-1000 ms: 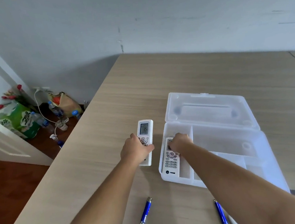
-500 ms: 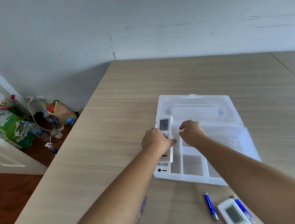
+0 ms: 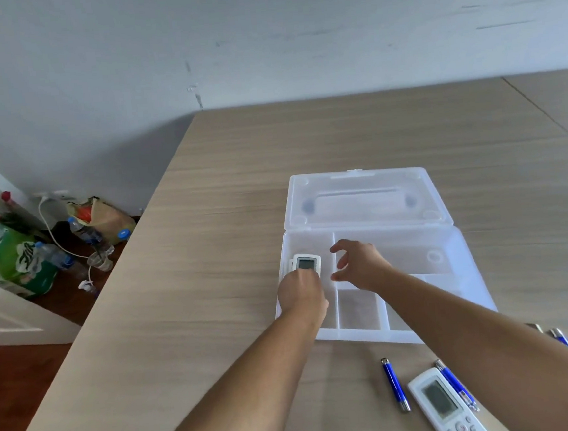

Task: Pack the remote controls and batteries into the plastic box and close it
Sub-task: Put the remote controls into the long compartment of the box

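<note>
A clear plastic box [image 3: 361, 332] lies open on the wooden table, its lid [image 3: 365, 201] folded back flat. My left hand [image 3: 301, 291] grips a white remote with a screen [image 3: 307, 262] inside the box's long left compartment, on top of another remote whose edge [image 3: 286, 266] just shows. My right hand [image 3: 360, 263] hovers over the middle of the box, fingers spread, holding nothing. Another white remote [image 3: 445, 405] lies on the table near the front edge. Blue batteries lie beside it: one [image 3: 395, 384] to its left, one [image 3: 457, 384] against its right side, one [image 3: 561, 337] farther right.
The table's left edge [image 3: 134, 249] drops to a wooden floor holding water bottles [image 3: 86, 232], a green package [image 3: 12, 263], a bag and a white cable. A grey wall stands behind the table. Bare tabletop lies left of and beyond the box.
My left hand carried the screen remote from the table left of the box into the left compartment, over the first remote. My right hand let go of that first remote and lifted, fingers opening.
</note>
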The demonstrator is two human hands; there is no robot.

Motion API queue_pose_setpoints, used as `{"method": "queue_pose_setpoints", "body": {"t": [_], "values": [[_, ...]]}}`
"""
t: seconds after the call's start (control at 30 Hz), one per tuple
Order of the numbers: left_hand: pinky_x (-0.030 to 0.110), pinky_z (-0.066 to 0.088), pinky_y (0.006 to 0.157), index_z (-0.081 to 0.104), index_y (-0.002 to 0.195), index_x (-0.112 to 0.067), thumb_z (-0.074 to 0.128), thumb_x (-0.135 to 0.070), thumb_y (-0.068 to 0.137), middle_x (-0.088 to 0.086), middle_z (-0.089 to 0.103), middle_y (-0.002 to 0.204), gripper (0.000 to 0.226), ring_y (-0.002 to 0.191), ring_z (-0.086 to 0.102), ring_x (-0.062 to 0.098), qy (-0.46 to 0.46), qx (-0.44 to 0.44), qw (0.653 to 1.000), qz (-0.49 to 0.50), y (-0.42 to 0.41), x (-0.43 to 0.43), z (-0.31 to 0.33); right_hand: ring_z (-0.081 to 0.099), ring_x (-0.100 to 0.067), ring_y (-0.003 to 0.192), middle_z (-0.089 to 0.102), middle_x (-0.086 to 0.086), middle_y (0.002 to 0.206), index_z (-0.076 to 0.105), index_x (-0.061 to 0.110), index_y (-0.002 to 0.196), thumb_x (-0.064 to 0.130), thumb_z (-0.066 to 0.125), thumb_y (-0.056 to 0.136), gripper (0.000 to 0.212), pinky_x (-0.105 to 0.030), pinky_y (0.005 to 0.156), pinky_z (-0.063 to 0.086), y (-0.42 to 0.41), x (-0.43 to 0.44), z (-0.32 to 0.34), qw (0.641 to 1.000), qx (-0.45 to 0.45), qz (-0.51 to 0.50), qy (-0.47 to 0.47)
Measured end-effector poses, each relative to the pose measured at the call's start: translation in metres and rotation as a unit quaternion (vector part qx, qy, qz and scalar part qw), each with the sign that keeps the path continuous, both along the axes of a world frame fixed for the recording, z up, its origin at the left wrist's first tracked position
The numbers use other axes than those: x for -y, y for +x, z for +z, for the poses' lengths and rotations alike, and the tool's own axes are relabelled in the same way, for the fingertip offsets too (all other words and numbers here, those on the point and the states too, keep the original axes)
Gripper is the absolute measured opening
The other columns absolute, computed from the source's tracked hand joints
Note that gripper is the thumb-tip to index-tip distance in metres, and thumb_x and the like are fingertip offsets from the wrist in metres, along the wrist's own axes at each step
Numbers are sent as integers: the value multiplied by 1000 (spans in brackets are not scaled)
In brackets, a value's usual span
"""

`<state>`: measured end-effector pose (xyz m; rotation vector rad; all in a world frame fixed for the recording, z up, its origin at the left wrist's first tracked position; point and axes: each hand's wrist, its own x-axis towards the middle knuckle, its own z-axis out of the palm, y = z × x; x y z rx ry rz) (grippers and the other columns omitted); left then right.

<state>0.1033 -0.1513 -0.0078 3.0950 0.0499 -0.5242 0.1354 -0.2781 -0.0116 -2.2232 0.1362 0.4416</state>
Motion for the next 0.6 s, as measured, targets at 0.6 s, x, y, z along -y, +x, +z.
{"method": "queue_pose_setpoints", "body": {"t": [0.6], "values": [[29, 40, 61, 51, 118, -7, 63, -13, 85, 8, 71, 104, 35, 97, 69, 26, 31, 75, 997, -15, -1, -2, -10, 57, -16, 78, 58, 4, 81, 56, 23, 120, 18, 75, 77, 48, -19, 49, 40, -3, 3, -6, 1000, 15, -1, 11]]}}
